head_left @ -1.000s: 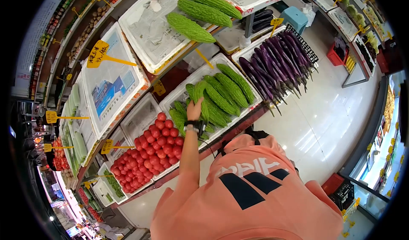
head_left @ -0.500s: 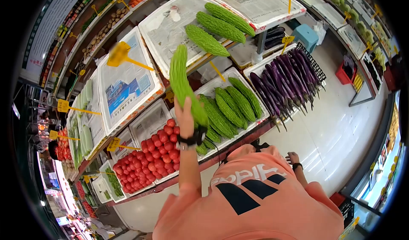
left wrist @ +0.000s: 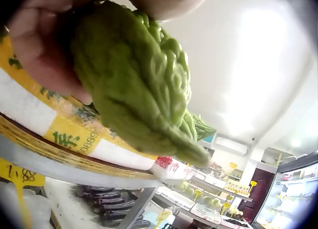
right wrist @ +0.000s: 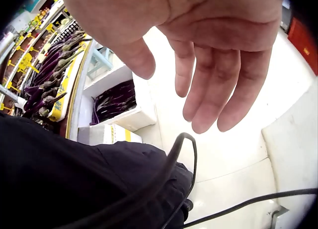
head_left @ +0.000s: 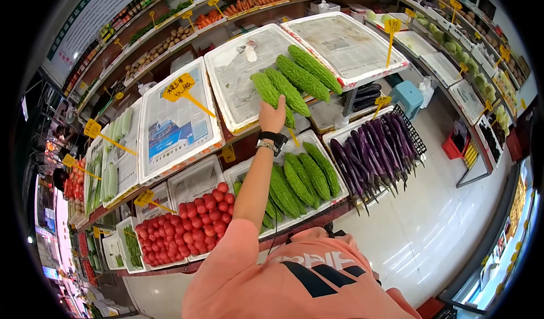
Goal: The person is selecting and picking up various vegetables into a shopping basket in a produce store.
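In the head view my left hand (head_left: 273, 115) is over the front edge of the upper foam tray (head_left: 232, 112), gripping a bitter melon (head_left: 264, 85). The left wrist view shows this bitter melon (left wrist: 134, 85) close up, bumpy and green, its narrow end pointing away from the palm. Beside it in the tray lie several more bitter melons (head_left: 304, 78), side by side. Below, a second foam tray holds a row of bitter melons (head_left: 300, 177). My right hand (right wrist: 208, 55) hangs by the dark trouser leg with loose fingers and nothing in them; the head view does not show it.
Red tomatoes (head_left: 195, 222) are piled left of the lower tray, and purple eggplants (head_left: 377, 154) lie to its right. Yellow price signs (head_left: 184, 89) stick up among the trays. A foam box of eggplants (right wrist: 117, 102) stands on the floor. A black cable (right wrist: 186, 144) loops beneath my right hand.
My left hand lifted a bitter melon from the lower tray and carried it up and forward to the upper tray, beside the others there. The head view has tilted up toward the far shelves.
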`<act>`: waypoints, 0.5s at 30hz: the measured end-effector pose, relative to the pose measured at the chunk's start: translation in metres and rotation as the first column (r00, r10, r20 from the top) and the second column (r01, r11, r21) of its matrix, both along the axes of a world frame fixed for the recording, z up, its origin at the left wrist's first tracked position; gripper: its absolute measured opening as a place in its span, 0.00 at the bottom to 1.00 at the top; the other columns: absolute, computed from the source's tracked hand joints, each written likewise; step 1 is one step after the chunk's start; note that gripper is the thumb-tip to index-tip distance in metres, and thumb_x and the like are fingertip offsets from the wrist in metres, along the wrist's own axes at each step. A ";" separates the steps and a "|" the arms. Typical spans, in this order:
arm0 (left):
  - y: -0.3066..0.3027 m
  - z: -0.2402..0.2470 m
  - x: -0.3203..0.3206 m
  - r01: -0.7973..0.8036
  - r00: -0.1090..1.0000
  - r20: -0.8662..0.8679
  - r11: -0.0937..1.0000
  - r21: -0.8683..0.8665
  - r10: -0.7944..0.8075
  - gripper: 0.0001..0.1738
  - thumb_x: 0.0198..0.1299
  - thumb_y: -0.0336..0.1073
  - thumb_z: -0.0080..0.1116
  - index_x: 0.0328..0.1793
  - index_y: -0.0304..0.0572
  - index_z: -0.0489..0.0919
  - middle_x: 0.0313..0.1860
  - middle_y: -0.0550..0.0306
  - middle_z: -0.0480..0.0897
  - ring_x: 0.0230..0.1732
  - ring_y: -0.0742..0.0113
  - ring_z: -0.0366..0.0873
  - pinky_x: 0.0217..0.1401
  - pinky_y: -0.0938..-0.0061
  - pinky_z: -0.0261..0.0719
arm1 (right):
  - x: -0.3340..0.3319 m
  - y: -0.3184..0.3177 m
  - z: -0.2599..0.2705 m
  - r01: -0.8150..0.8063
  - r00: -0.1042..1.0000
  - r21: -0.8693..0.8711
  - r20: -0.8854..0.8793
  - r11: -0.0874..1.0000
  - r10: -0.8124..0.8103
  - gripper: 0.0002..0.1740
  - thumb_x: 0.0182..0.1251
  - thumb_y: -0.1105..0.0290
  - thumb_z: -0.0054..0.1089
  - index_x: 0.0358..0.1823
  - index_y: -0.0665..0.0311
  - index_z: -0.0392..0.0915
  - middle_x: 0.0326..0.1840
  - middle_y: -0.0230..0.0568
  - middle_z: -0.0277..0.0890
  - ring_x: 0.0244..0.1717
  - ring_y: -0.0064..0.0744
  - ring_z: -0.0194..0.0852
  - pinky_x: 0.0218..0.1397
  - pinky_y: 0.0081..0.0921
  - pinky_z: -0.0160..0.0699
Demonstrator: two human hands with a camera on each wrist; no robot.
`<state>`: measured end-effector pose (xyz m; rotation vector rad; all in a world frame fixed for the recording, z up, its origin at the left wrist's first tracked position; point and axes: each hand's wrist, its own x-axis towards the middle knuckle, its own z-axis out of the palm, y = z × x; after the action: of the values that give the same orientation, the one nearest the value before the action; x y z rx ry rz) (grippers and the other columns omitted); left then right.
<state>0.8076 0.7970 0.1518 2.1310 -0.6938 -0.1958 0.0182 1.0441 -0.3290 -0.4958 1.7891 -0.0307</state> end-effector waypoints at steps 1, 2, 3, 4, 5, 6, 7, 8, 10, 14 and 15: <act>-0.007 0.001 -0.006 -0.001 0.998 0.066 1.000 -0.028 0.002 0.60 0.66 0.69 0.51 0.74 0.05 0.53 0.51 0.23 0.83 0.50 0.37 0.85 0.48 0.56 0.86 | 0.001 0.010 -0.001 -0.094 0.996 -0.044 0.007 0.995 0.094 0.24 0.69 0.59 0.52 0.57 0.70 0.76 0.46 0.53 0.85 0.37 0.47 0.83 0.35 0.45 0.80; -0.012 0.003 -0.011 -0.002 0.991 0.131 0.998 -0.056 0.010 0.61 0.66 0.69 0.51 0.74 0.05 0.52 0.51 0.23 0.82 0.49 0.37 0.85 0.47 0.57 0.86 | 0.001 0.010 -0.002 -0.112 0.994 -0.037 -0.001 0.993 0.112 0.24 0.69 0.59 0.52 0.57 0.70 0.76 0.45 0.53 0.85 0.37 0.47 0.83 0.34 0.45 0.80; -0.015 0.004 -0.013 0.011 0.997 0.074 0.999 -0.034 -0.009 0.60 0.66 0.68 0.52 0.74 0.06 0.53 0.52 0.23 0.82 0.50 0.37 0.84 0.49 0.56 0.85 | 0.004 0.007 -0.005 -0.127 0.992 -0.037 -0.011 0.991 0.126 0.24 0.69 0.59 0.52 0.57 0.70 0.76 0.45 0.53 0.85 0.37 0.47 0.83 0.34 0.45 0.80; -0.015 0.003 -0.011 0.007 0.997 0.074 0.999 -0.031 -0.004 0.59 0.66 0.68 0.53 0.73 0.07 0.55 0.52 0.23 0.82 0.50 0.37 0.84 0.50 0.55 0.84 | 0.009 0.004 -0.001 -0.136 0.991 -0.042 -0.014 0.990 0.135 0.24 0.69 0.59 0.52 0.57 0.70 0.76 0.45 0.53 0.85 0.37 0.46 0.83 0.34 0.45 0.80; -0.014 0.001 -0.009 0.000 0.997 0.075 1.000 -0.029 0.002 0.57 0.66 0.68 0.53 0.72 0.08 0.57 0.52 0.23 0.82 0.51 0.37 0.84 0.51 0.54 0.84 | 0.013 0.001 0.003 -0.146 0.989 -0.048 -0.013 0.988 0.145 0.24 0.69 0.59 0.52 0.57 0.70 0.76 0.45 0.53 0.85 0.37 0.46 0.83 0.34 0.45 0.80; -0.014 -0.001 -0.007 -0.008 0.997 0.074 1.000 -0.027 0.010 0.56 0.66 0.67 0.53 0.71 0.09 0.59 0.52 0.24 0.82 0.51 0.37 0.84 0.52 0.54 0.83 | 0.018 -0.003 0.007 -0.155 0.988 -0.058 -0.013 0.986 0.155 0.24 0.69 0.58 0.52 0.57 0.70 0.76 0.45 0.53 0.85 0.37 0.46 0.83 0.34 0.45 0.80; -0.015 -0.018 0.004 -0.045 0.994 0.089 0.992 -0.115 0.055 0.50 0.66 0.67 0.54 0.65 0.13 0.67 0.49 0.27 0.83 0.49 0.37 0.84 0.53 0.51 0.81 | 0.021 -0.006 0.007 -0.167 0.986 -0.070 -0.008 0.983 0.167 0.24 0.69 0.58 0.52 0.58 0.69 0.76 0.45 0.53 0.85 0.37 0.46 0.83 0.34 0.45 0.80; -0.011 -0.017 0.009 -0.038 0.999 -0.010 0.992 -0.116 0.037 0.49 0.66 0.67 0.54 0.63 0.15 0.68 0.49 0.27 0.83 0.49 0.37 0.84 0.53 0.51 0.81 | 0.022 -0.008 0.001 -0.177 0.984 -0.082 -0.006 0.981 0.177 0.24 0.69 0.58 0.51 0.58 0.69 0.75 0.45 0.53 0.85 0.37 0.46 0.83 0.34 0.45 0.80; -0.003 -0.015 0.018 -0.024 0.979 -0.204 0.993 -0.119 -0.001 0.46 0.66 0.66 0.54 0.59 0.18 0.72 0.48 0.28 0.84 0.49 0.36 0.83 0.53 0.50 0.80 | 0.022 -0.012 -0.015 -0.214 0.977 -0.110 -0.011 0.970 0.215 0.24 0.69 0.58 0.51 0.58 0.69 0.75 0.45 0.53 0.85 0.37 0.46 0.83 0.33 0.45 0.80; 0.001 -0.003 0.027 0.043 0.998 0.036 0.967 0.251 -0.054 0.44 0.66 0.67 0.53 0.59 0.22 0.74 0.49 0.28 0.84 0.50 0.40 0.84 0.54 0.51 0.81 | 0.052 -0.041 0.035 -0.063 0.998 -0.080 0.024 0.995 0.065 0.25 0.69 0.58 0.52 0.61 0.66 0.74 0.45 0.52 0.85 0.37 0.46 0.84 0.34 0.45 0.81; 0.007 0.016 0.019 0.029 0.995 0.077 0.931 0.363 -0.061 0.45 0.66 0.69 0.52 0.60 0.23 0.74 0.49 0.29 0.84 0.50 0.44 0.85 0.54 0.51 0.82 | 0.063 -0.046 0.054 -0.024 0.999 -0.104 0.042 0.994 0.029 0.26 0.69 0.56 0.54 0.62 0.65 0.73 0.46 0.52 0.85 0.38 0.47 0.84 0.34 0.45 0.82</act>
<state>0.8265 0.8039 0.1677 2.4891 -0.8078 -0.2752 0.0812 0.9980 -0.2746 -0.5889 1.7440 -0.1153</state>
